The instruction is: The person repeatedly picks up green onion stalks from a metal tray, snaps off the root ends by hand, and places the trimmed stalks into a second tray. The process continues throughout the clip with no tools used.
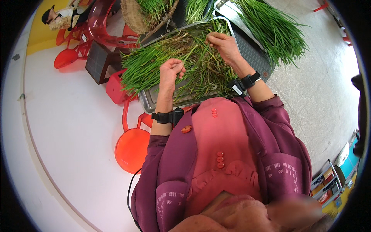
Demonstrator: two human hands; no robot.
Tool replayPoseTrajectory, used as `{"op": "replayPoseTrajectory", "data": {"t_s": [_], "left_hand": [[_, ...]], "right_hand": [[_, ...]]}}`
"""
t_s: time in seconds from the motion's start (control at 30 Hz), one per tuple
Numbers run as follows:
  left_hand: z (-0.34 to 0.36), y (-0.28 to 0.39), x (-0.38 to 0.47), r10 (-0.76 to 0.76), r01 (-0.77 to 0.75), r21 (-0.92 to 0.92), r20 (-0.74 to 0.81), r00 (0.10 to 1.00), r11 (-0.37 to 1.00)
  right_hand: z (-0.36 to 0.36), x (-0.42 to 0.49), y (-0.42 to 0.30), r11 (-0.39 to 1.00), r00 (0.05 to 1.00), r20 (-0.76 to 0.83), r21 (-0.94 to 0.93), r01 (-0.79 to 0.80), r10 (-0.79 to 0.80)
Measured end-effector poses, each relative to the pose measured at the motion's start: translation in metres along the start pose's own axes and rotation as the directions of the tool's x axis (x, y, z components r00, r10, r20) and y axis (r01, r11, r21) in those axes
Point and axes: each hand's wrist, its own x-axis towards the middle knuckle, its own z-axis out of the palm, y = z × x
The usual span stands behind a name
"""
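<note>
My left hand (173,69) is over the left part of a metal tray (149,101), its fingers curled and the thumb near the forefinger. Leafy green stalks that look like chives (145,68) lie under and beside it, their tips past the tray's left edge. Farther up and right, my right hand (220,43) is above a tangle of thin green and yellowed stalks (213,65), thumb and fingertips drawn together. Whether either hand pinches a thin strand is too small to tell.
A wicker basket (130,16) with greens stands beyond the tray. Another metal tray (246,26) bears long green stalks (278,34) on a dark woven-patterned surface (255,62). Red chairs (133,150), a dark-framed box (98,62) and a person in a cap (65,18) are at left.
</note>
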Motion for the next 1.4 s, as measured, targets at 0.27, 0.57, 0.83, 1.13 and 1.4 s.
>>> {"op": "replayPoseTrajectory", "data": {"t_s": [0.27, 0.57, 0.83, 1.13, 1.4], "left_hand": [[-0.014, 0.003, 0.003, -0.066, 0.073, -0.24, 0.038, 0.997, 0.968], [0.0, 0.007, 0.007, -0.098, 0.168, -0.291, 0.242, 0.965, 0.942], [0.031, 0.016, 0.008, -0.154, 0.208, -0.18, 0.272, 0.95, 0.961], [0.044, 0.014, 0.003, -0.11, 0.138, -0.086, 0.276, 0.955, 0.987], [0.045, 0.012, 0.002, -0.127, 0.15, -0.068, 0.266, 0.955, 0.986]], "right_hand": [[-0.036, -0.012, 0.035, 0.943, 0.985, 0.047, -0.3, -0.146, 0.167], [-0.039, -0.028, 0.028, 0.167, 0.879, 0.303, -0.908, 0.383, -0.368], [0.031, -0.038, -0.003, 0.824, 0.978, 0.123, -0.526, 0.208, -0.168], [0.043, -0.039, -0.012, 0.832, 0.994, 0.047, -0.544, 0.109, -0.1], [0.033, -0.029, 0.007, 0.526, 0.929, 0.16, -0.786, 0.324, -0.334]]}}
